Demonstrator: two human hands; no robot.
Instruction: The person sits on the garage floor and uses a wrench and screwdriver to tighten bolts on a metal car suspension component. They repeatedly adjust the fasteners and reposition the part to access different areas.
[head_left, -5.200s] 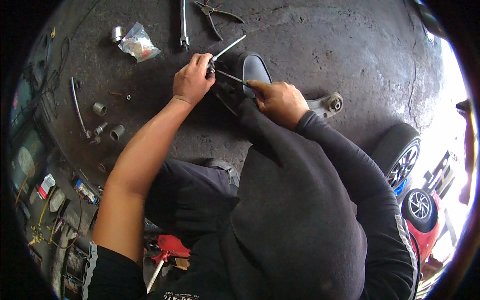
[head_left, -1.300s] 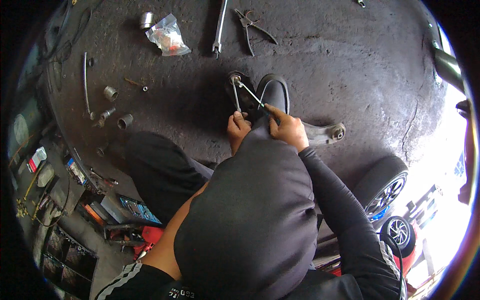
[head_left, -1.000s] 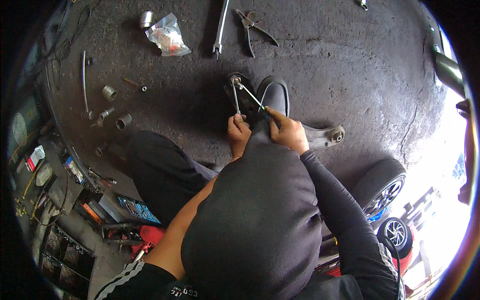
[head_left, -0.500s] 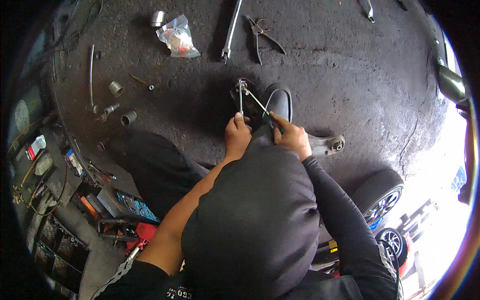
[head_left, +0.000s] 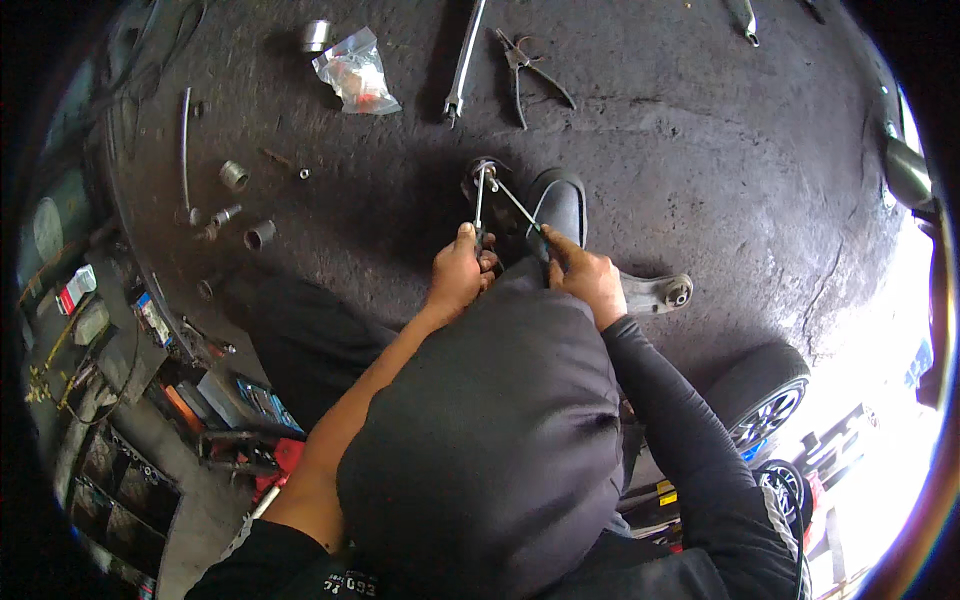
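Two hands, head view: left hand (head_left: 460, 272) closed round a slim tool (head_left: 479, 210); right hand (head_left: 588, 280) gripping a second tool (head_left: 517, 207); both shafts converge on the metal joint (head_left: 487, 171) ahead (left nearer, its shaft nearly straight; right's slants forward-left).

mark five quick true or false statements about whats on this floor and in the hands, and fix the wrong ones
1. The left hand grips a screwdriver-like tool. True.
2. The right hand is holding nothing. False: the right hand holds a second slim-shafted tool.
3. The pliers lie to the right of the clear plastic bag. True.
4. The two tool shafts spread apart toward their far ends. False: they converge near the round joint beside the shoe.
5. The nearer wheel is on the person's left. False: the nearer wheel is on the right.
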